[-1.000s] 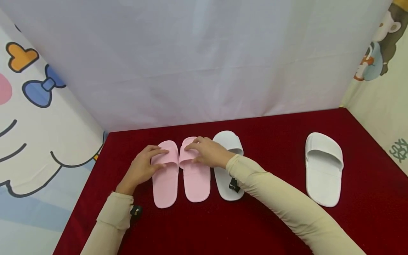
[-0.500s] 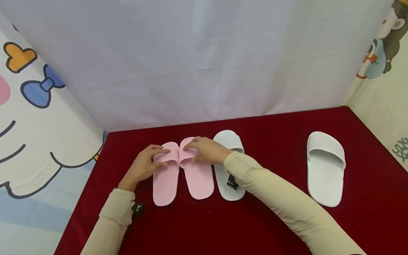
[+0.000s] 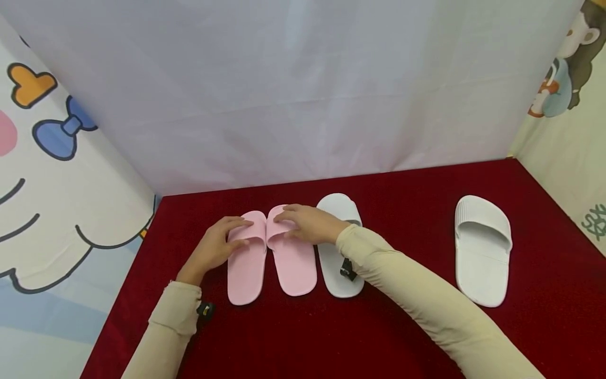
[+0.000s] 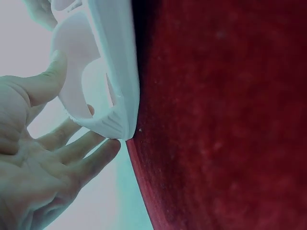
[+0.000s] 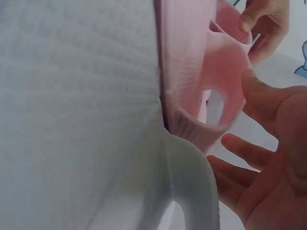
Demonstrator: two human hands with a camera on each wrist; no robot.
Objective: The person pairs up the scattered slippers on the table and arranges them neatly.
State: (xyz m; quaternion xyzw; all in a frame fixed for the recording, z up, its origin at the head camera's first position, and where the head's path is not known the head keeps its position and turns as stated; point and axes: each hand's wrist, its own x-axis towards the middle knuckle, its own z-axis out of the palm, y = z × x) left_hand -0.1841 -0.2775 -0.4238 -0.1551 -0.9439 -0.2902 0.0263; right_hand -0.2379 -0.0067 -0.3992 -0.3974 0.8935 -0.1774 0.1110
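Observation:
Two pink slippers lie side by side, toes away from me. My left hand [image 3: 213, 246] rests on the strap of the left pink slipper [image 3: 245, 279], thumb by the strap's rear edge and fingers spread toward the toe. The right pink slipper [image 3: 295, 271] has my right hand [image 3: 310, 223] on its strap, thumb and fingers extended and apart. Their straps touch, while the heels angle apart. In the right wrist view the thumb touches the pink strap [image 5: 223, 62]. A white slipper [image 3: 337, 273] sits just right of the pink pair, partly hidden under my right hand and sleeve.
Another white slipper [image 3: 483, 263] lies apart at the right of the red cloth-covered table [image 3: 293, 342]. A pale curtain [image 3: 303, 105] hangs behind the table. Printed cloths stand at the left and right sides.
Between one second and half a second ago, the right pink slipper's heel swung right and the left slipper's toe shifted slightly right, bringing the straps together. Since then the hands have barely moved.

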